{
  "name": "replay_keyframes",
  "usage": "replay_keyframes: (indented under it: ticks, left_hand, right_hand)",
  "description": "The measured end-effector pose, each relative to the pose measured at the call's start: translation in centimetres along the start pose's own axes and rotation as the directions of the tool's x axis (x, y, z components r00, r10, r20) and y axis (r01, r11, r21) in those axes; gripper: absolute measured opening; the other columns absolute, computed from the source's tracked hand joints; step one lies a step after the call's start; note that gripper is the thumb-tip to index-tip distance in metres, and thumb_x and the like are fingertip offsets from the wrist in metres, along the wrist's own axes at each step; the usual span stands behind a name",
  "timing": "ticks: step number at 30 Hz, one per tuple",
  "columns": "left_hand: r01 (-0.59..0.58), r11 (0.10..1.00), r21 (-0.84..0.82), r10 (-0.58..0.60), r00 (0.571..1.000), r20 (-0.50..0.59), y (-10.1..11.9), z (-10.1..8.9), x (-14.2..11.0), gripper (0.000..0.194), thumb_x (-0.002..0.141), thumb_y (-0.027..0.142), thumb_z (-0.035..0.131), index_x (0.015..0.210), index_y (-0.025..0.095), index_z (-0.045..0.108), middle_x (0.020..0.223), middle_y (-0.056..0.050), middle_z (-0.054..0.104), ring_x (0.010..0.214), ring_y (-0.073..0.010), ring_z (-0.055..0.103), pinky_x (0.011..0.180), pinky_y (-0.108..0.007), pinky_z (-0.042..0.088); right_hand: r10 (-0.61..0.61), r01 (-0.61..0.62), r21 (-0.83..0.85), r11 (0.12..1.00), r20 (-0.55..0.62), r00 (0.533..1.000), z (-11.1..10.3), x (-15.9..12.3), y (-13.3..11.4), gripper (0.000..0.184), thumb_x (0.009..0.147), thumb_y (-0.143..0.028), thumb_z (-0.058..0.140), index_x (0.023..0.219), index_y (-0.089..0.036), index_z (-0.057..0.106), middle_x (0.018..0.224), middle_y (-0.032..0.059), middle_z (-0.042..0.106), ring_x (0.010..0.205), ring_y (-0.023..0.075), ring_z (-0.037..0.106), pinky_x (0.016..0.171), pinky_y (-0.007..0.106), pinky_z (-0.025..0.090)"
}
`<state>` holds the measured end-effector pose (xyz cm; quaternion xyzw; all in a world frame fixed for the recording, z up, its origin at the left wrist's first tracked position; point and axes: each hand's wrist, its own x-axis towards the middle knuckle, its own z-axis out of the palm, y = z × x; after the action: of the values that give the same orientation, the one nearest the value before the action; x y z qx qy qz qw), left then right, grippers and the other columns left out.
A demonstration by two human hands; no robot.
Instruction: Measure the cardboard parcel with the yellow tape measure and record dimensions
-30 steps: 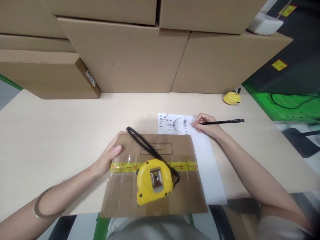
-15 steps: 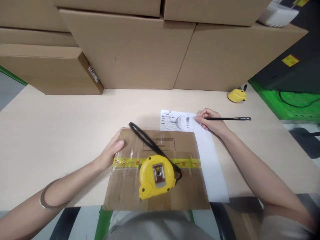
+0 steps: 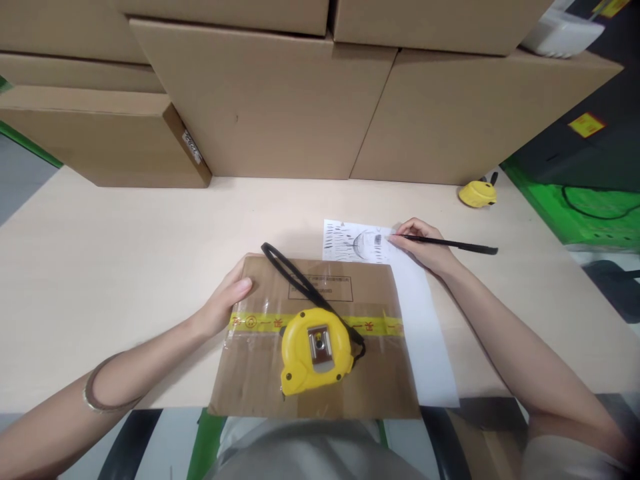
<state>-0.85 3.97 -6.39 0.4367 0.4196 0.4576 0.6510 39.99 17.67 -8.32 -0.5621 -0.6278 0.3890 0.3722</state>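
Observation:
My left hand grips the left edge of a cardboard box, thumb on top and fingers hidden behind it. On the box lies a yellow tape measure with a black wrist strap, beside a strip of yellow printed tape. My right hand holds a slim black pen or pencil between closed fingers, its tip at the white paper. Dark strokes and a curved drawing mark the paper's upper part. The box covers some of the sheet.
Large cardboard boxes are stacked along the table's back edge, with a flatter box at the left. A second yellow tape measure sits at the back right of the pale table. A white object rests on the right-hand box.
The pen has swung in my right hand, its rear end now lower and angled down to the right. My left hand keeps its hold on the box. The whole view has shifted slightly.

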Motion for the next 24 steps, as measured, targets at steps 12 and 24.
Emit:
replay_keyframes:
  ticks: [12,24]
  left_hand:
    - [-0.021,0.999,0.024,0.021,1.0,-0.018,0.2,0.3,-0.2,0.058,0.085,0.065,0.072,0.121,0.019,0.068,0.116,-0.011,0.075,0.109,-0.0334,0.071,0.085,-0.038,0.056]
    - [-0.041,0.999,0.018,0.041,0.999,-0.017,0.0,0.1,-0.1,0.056,0.085,0.063,0.074,0.119,0.019,0.069,0.108,-0.009,0.076,0.1,-0.0311,0.072,0.082,-0.037,0.056]
  right_hand:
    - [-0.052,0.054,-0.09,0.994,0.022,0.998,0.0,-0.4,0.4,0.031,0.08,-0.051,0.081,0.094,-0.024,0.071,0.083,0.0033,0.069,0.055,0.0124,0.05,0.051,0.029,0.037]
    - [-0.338,0.319,-0.315,0.894,-0.005,0.941,0.3,-0.7,1.1,0.014,0.09,-0.037,0.069,0.091,-0.026,0.079,0.093,0.0079,0.064,0.062,0.0154,0.05,0.064,0.037,0.046]
